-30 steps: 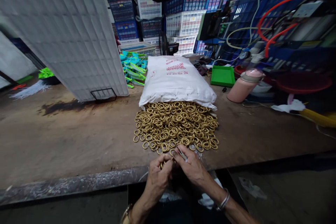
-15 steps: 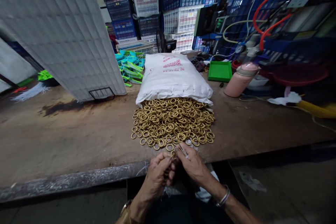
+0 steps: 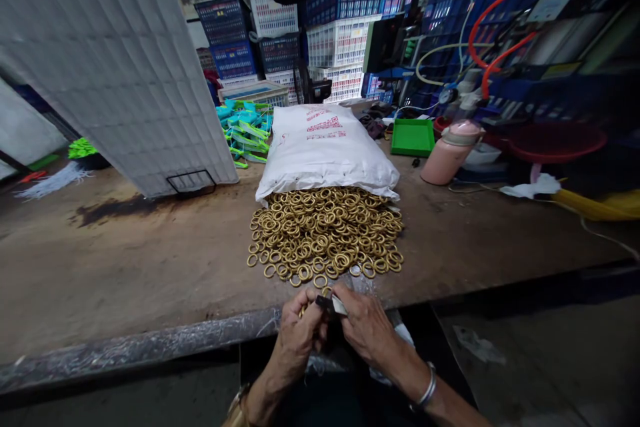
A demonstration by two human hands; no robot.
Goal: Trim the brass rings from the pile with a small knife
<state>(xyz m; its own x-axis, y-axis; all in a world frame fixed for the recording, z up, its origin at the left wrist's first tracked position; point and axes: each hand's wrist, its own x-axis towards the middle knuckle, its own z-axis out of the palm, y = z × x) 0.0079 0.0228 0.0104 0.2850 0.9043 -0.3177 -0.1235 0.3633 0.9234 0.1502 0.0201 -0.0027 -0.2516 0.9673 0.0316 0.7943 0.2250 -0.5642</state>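
Observation:
At the front edge of the table my left hand (image 3: 299, 330) is closed, fingers curled round a gold-coloured ring (image 3: 303, 310). My right hand (image 3: 367, 323) faces it and pinches a small flat tool (image 3: 339, 306), pale with a dark end, which looks like a little blade. The dark end reaches over to my left thumb. Another ring (image 3: 326, 291) shows just beyond the fingertips; whether a hand touches it I cannot tell. Just past my hands lies a heap of gold rings (image 3: 325, 233), spilling from the mouth of a white sack (image 3: 325, 153) with red print.
A tall white ribbed panel (image 3: 115, 80) leans at the left. Green and turquoise plastic pieces (image 3: 245, 130) lie beside the sack. To the right stand a green tray (image 3: 413, 137), a pink bottle (image 3: 450, 157) and a red basin (image 3: 557, 147). Stacked crates (image 3: 340, 40) fill the back.
My right hand has turned the small tool, so its dark end now lies across towards my left thumb. Both hands stay close together. The whole view has shifted slightly.

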